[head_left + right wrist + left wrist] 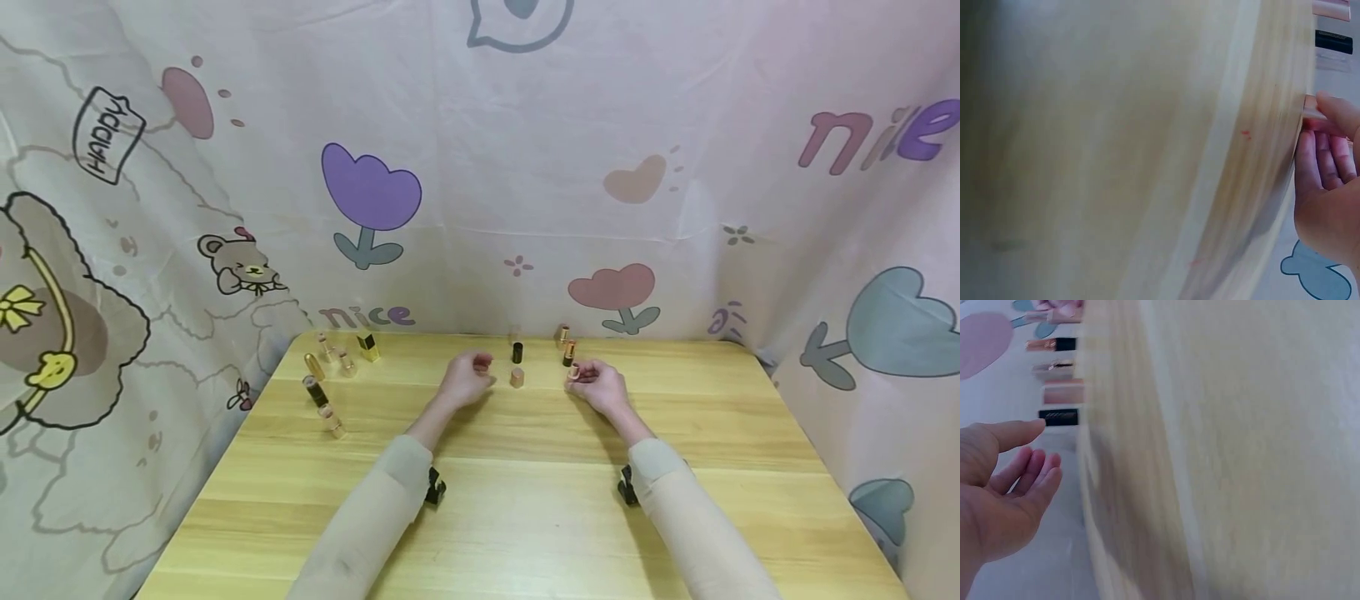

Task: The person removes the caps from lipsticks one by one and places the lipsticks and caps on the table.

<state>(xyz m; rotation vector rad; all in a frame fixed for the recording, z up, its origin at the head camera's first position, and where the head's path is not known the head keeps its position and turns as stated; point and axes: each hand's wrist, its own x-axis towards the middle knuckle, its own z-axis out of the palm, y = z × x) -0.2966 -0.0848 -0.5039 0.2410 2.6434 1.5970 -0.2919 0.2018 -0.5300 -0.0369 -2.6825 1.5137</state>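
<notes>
My right hand [603, 387] pinches a pink lipstick tube [1314, 111] between thumb and fingers, standing upright at the table. Just behind it is a black and copper lipstick [570, 353], and farther back a gold-toned one [564, 335]. My left hand [467, 379] holds nothing, its fingers loosely bent and apart. Nearest to that hand are an upright black cap [517, 353] and a pink cap [517, 377]. In the left wrist view, the left thumb tip overlaps the end of the black cap [1059, 417].
Several lipsticks stand at the table's left back, among them a black and gold one [369, 347], a gold tube [313, 366], a dark one [315, 392] and a pale pink one [331, 422]. A clear cap [514, 334] stands behind the black cap. A printed curtain [480, 167] hangs along the back edge.
</notes>
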